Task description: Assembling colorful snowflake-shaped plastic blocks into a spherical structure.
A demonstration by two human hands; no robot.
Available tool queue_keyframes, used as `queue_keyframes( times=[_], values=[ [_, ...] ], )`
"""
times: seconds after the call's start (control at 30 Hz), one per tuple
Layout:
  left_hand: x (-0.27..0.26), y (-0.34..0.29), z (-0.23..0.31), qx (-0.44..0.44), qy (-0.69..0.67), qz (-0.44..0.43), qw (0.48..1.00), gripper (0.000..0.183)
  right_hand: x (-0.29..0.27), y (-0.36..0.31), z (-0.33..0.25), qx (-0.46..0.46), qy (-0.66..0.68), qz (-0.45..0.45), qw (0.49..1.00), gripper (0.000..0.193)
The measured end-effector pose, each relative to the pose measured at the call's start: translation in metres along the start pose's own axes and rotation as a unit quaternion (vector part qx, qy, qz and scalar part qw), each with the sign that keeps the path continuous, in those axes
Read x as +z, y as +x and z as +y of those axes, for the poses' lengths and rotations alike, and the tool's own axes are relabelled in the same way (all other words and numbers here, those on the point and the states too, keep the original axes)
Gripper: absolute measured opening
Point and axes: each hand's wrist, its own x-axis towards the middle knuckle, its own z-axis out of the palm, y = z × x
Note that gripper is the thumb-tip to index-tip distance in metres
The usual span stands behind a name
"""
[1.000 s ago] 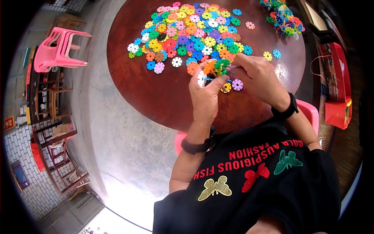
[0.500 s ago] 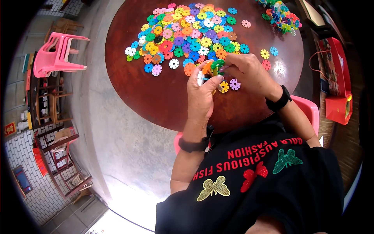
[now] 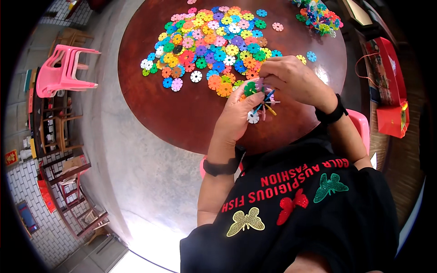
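My left hand [image 3: 232, 119] is closed around a small cluster of interlocking notched plastic discs [image 3: 263, 108], held low over the near part of the round table. Blue, yellow, white and green pieces stick out of the cluster at different angles. At its upper side, the bent fingers of my right hand [image 3: 296, 81] pinch a mauve notched disc [image 3: 259, 83] against the cluster. My fingers partly cover this disc, and I cannot tell whether it is slotted in. Just beyond my hands, a large spread of loose notched discs [image 3: 210, 57] in many colours lies on the tabletop.
The dark red round table [image 3: 157, 107] has a joined cluster of discs [image 3: 321, 19] at its far right. A red gift bag [image 3: 387, 73] and a smaller red bag [image 3: 392, 122] stand to the right. Pink stacked chairs [image 3: 63, 70] are on the left, with wooden chairs behind.
The cluster has turned in my left hand, so its white piece now points down and blue and yellow pieces show. My right hand stays at its upper side. The whole view has shifted slightly.
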Motion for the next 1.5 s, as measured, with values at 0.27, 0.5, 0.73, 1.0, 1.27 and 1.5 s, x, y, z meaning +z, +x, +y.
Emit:
queue_keyframes(
  times=[0.27,0.5,0.73,1.0,1.27,1.5],
  values=[
    [-0.013,-0.001,0.008,0.096,-0.055,0.060,0.992,0.028,-0.027,-0.022,0.052,0.096,-0.084,0.079,0.989,0.007],
    [-0.023,0.001,0.007,0.116,-0.068,0.104,0.986,0.022,-0.029,-0.047,0.075,0.172,-0.137,0.064,0.973,0.012],
    [-0.016,-0.002,0.012,0.103,-0.144,0.100,0.979,0.042,0.001,-0.021,0.058,0.194,-0.178,-0.040,0.964,0.023],
    [-0.014,-0.006,0.017,0.106,-0.182,0.075,0.975,0.042,0.006,-0.032,0.069,0.176,-0.162,0.018,0.971,0.022],
    [-0.021,-0.002,0.011,0.125,-0.115,0.046,0.984,0.019,-0.002,-0.017,0.046,0.115,-0.064,0.067,0.989,0.009],
    [-0.013,-0.003,0.016,0.133,-0.143,0.110,0.975,0.019,-0.007,-0.033,0.071,0.180,-0.112,0.016,0.977,0.013]
  ],
)
